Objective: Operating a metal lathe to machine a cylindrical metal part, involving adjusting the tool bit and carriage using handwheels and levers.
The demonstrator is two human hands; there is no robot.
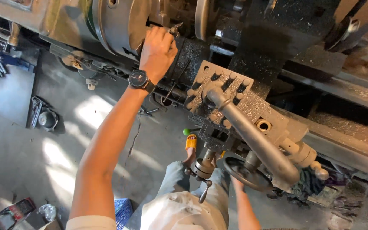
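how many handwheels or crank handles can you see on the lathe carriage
2: a round handwheel at the carriage front by the right hand, and a small crank handle just left of it; others may be hidden.

Above the left hand (157, 52) the lathe chuck (118, 23) is dull grey steel with a greenish band at its back edge. On the wrist just below that hand sits a black watch (140, 79). To the right of it the tool post (218, 87) and its long lever (252, 140) are dark grey – speckled all over with pale metal chips. Lower down, near the right hand (237, 184), the handwheel (247, 173) is black. Between the two arms lie light grey trousers (179, 200), an orange sandal (191, 141) and a small green knob (186, 131). The floor (60, 140) – grey concrete, blotched with bright sun patches.
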